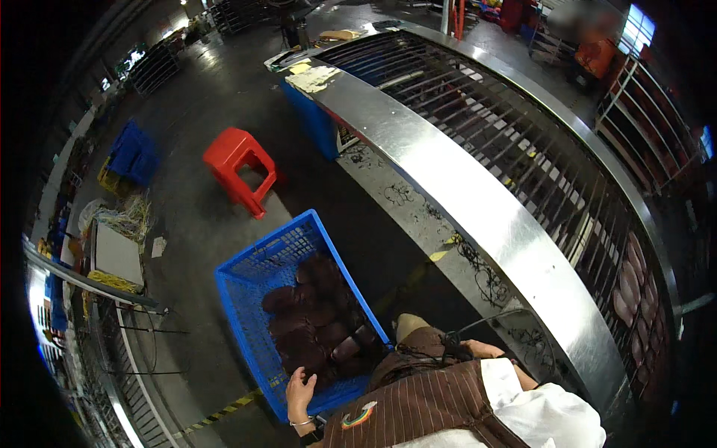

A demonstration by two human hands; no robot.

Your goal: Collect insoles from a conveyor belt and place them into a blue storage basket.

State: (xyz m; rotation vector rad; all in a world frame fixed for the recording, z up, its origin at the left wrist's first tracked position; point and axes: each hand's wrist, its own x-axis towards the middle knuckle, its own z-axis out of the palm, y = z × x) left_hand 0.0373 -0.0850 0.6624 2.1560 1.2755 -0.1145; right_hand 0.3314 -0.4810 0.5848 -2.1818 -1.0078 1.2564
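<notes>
Below me stands a blue plastic basket [278, 249] with openwork walls. Piled inside are several dark brown, rounded, smooth pieces [302, 328]; I cannot make out what they are. My left hand [300, 392], a bracelet on its wrist, is at the basket's near left part, fingers apart, close to the nearest pieces. It appears to hold nothing. My right hand [482, 349] is low beside my brown striped apron [418, 403], close to the metal machine. Its fingers are partly hidden by dark fabric, so I cannot tell whether it grips anything.
A long steel-framed conveyor [478, 172] with rollers curves along the right, carrying overlapping brownish oval pieces [635, 299]. A red stool [237, 160] stands beyond the basket. Blue crates [132, 153] and a wire rack [142, 340] are left. A person in orange [595, 56] is far right.
</notes>
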